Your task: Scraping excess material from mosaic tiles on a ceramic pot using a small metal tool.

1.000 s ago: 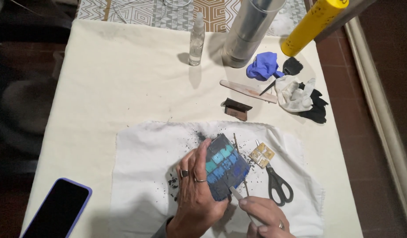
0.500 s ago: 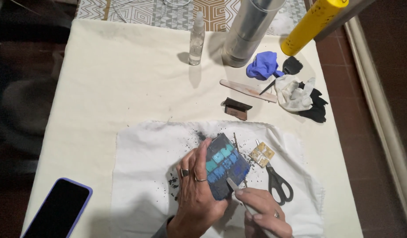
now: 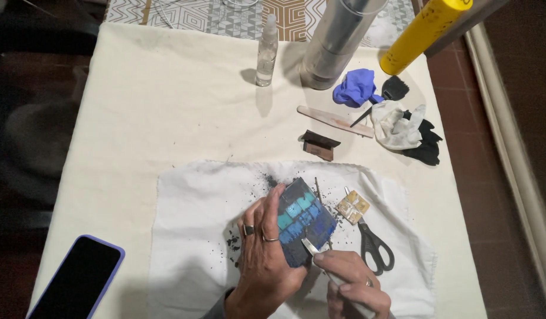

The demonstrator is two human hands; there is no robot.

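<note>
My left hand [image 3: 264,260], with rings on two fingers, holds down a small dark mosaic tile piece [image 3: 302,221] with blue and teal squares, on a white cloth [image 3: 190,201]. My right hand [image 3: 351,283] grips a thin metal scraping tool [image 3: 315,249] whose tip rests on the lower edge of the mosaic. Dark crumbs lie scattered on the cloth around the piece.
Black-handled scissors [image 3: 374,248] and a small yellow mosaic square [image 3: 352,206] lie right of the piece. Farther back are a wooden stick [image 3: 332,121], a dark block [image 3: 318,144], a spray bottle [image 3: 266,52], a metal cylinder [image 3: 335,47], a yellow tube [image 3: 423,32], gloves [image 3: 403,127], blue cloth [image 3: 355,87]. A phone [image 3: 78,280] lies at front left.
My right hand has shifted slightly up and left, bringing the tool tip onto the mosaic's lower edge. My left hand and the mosaic stay in place.
</note>
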